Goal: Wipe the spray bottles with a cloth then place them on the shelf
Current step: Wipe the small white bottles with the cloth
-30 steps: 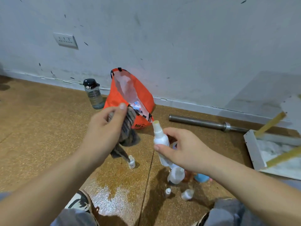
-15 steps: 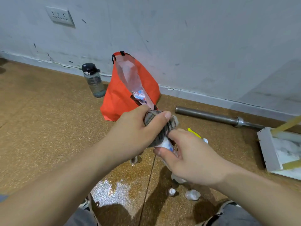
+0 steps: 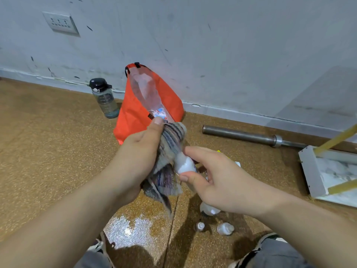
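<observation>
1. The spray bottle [image 3: 184, 165] is small and white with a frosted look. Only its lower body shows, because a cloth [image 3: 171, 144] covers its upper part. It is held in the air at the middle of the scene, tilted with its top toward the far left.
2. The cloth is grey with darker bluish stripes. It wraps the bottle's top, and its loose end hangs down on the near side.
3. The left hand [image 3: 139, 151] grips the cloth around the bottle's top. Its thumb lies along the far side and its fingers curl in from the left.
4. The right hand [image 3: 216, 180] pinches the bottle's bare lower body between thumb and forefinger. How the other fingers lie cannot be told.
5. Three more small bottles lie on the floor [image 3: 48, 151] near the person, under the right hand: a larger one [image 3: 209, 209] and two tiny ones [image 3: 225, 228] [image 3: 200, 226].
6. The white shelf [image 3: 311, 171] with yellow posts sits at the right edge, well apart from the held bottle.
7. An orange bag [image 3: 135, 117] leans at the far wall, with a water bottle [image 3: 105, 99] to its left and a metal bar [image 3: 241, 135] to its right.
</observation>
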The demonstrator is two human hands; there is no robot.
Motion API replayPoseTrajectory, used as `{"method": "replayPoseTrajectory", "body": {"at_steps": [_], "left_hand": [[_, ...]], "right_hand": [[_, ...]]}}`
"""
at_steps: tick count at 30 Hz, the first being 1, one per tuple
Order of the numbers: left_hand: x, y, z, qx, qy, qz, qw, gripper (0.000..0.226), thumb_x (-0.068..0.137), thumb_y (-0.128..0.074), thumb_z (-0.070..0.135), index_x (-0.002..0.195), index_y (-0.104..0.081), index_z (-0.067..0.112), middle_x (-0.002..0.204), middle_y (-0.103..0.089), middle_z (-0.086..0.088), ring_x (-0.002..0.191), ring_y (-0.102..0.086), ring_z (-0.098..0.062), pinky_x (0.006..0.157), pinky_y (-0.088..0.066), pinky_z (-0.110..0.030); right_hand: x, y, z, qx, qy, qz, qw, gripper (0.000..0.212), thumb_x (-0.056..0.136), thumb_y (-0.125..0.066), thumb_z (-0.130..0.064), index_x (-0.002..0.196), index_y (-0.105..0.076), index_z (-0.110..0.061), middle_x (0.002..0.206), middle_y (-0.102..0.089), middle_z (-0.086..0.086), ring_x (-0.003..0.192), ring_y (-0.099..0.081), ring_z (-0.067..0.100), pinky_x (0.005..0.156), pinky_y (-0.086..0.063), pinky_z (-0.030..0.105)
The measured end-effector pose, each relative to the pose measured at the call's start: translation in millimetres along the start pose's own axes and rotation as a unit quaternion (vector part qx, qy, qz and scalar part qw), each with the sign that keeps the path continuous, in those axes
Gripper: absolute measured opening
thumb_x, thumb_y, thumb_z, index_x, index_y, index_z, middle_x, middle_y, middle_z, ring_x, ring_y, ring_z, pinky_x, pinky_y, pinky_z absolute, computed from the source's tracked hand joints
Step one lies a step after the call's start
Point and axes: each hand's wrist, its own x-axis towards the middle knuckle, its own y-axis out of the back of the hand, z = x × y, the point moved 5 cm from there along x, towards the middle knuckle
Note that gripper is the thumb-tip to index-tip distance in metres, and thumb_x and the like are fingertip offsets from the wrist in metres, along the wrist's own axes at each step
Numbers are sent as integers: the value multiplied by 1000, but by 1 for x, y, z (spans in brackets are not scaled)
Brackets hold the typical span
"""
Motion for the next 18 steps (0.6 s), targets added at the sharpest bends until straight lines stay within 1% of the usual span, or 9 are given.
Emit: {"method": "replayPoseTrajectory", "body": {"at_steps": [2, 4, 6, 8, 10, 12, 14, 16, 18], "left_hand": [[2, 9, -4, -96, 54, 52, 993, 54, 101, -52, 59, 85, -81, 17, 84, -79, -9, 74, -76, -28, 88, -61, -57], [3, 15, 0, -142, 54, 101, 983, 51, 101, -53, 60, 90, -77, 15, 77, -77, -4, 67, -73, -24, 88, -61, -59], [-3, 17, 11, -36, -6, 117, 992, 52, 103, -46, 62, 91, -70, 17, 63, -73, 6, 56, -72, -16, 67, -64, -40], [-12, 5, 20, 122, -118, 44, 984, 48, 102, -42, 62, 90, -66, 22, 64, -70, 4, 54, -68, -15, 51, -53, -28], [-21, -11, 15, 187, -179, -60, 964, 30, 102, -49, 51, 93, -63, 26, 71, -66, -8, 57, -62, -16, 52, -51, -31], [-23, -13, 9, 187, -177, -104, 961, 15, 105, -52, 39, 101, -63, 30, 79, -66, -16, 61, -65, -25, 52, -58, -39], [-21, -11, 10, 193, -170, -99, 961, 13, 105, -52, 36, 112, -63, 34, 82, -67, -19, 64, -65, -35, 50, -59, -46], [-19, -9, 12, 169, -153, -100, 969, 16, 106, -53, 34, 118, -64, 35, 81, -69, -13, 61, -62, -28, 47, -53, -37], [-14, -9, 8, 85, -80, -104, 988, 17, 106, -54, 30, 114, -69, 29, 89, -74, -5, 76, -69, -21, 62, -57, -32]], "right_hand": [[-1, 1, 0, 10, -8, -13, 1000, 15, 98, -64, -27, 112, -62, -21, 96, -59, -5, 90, -54, 12, 72, -42, 26], [-2, 2, 4, 12, -21, -16, 1000, 20, 99, -65, -24, 119, -63, -25, 102, -62, -6, 95, -55, 11, 77, -44, 25], [-3, 3, 6, 8, -26, -10, 1000, 13, 99, -65, -25, 112, -63, -26, 97, -61, -7, 93, -55, 12, 82, -47, 34], [-5, 3, 8, 0, -26, -1, 1000, 8, 97, -64, -30, 103, -61, -26, 91, -60, -8, 90, -55, 13, 82, -48, 40], [-5, 1, 9, -6, -29, 1, 1000, 13, 93, -61, -36, 97, -59, -23, 90, -60, -7, 90, -56, 14, 80, -48, 44], [-6, -1, 10, -5, -30, 2, 1000, 13, 91, -58, -39, 91, -56, -26, 88, -59, -7, 89, -57, 16, 79, -49, 47], [-8, -3, 9, -5, -18, 2, 1000, 13, 93, -57, -39, 88, -52, -29, 84, -57, -10, 87, -56, 16, 77, -49, 46], [-9, -1, 6, 5, -1, 1, 1000, 12, 96, -57, -37, 89, -52, -29, 83, -55, -10, 83, -54, 14, 75, -48, 41], [-10, 3, 4, 30, -1, -9, 1000, 7, 97, -58, -34, 95, -57, -28, 87, -57, -6, 79, -55, 19, 72, -48, 43]]}}
